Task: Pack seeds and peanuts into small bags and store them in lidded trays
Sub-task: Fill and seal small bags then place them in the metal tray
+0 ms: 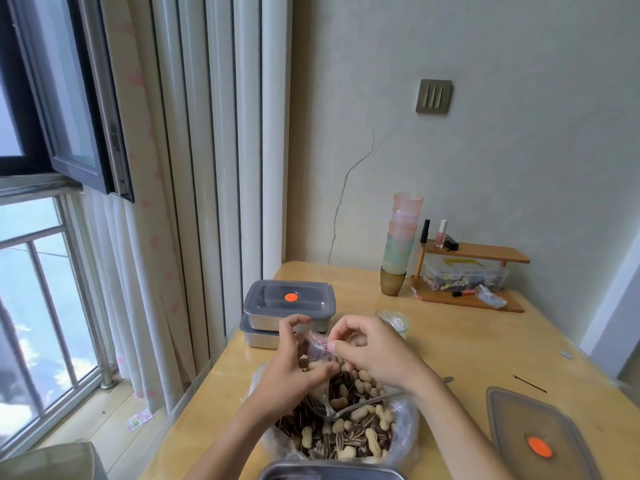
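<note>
Above the nut pile (349, 427), both hands (294, 362) pinch a small bag (320, 348)

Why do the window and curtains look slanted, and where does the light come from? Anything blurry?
Head view: the wide-angle lens tilts the window and curtain lines near the edges; daylight enters from that window on the left, leaving a pale sheen on the table; the whole head view is soft, the small bag most smeared.
</note>
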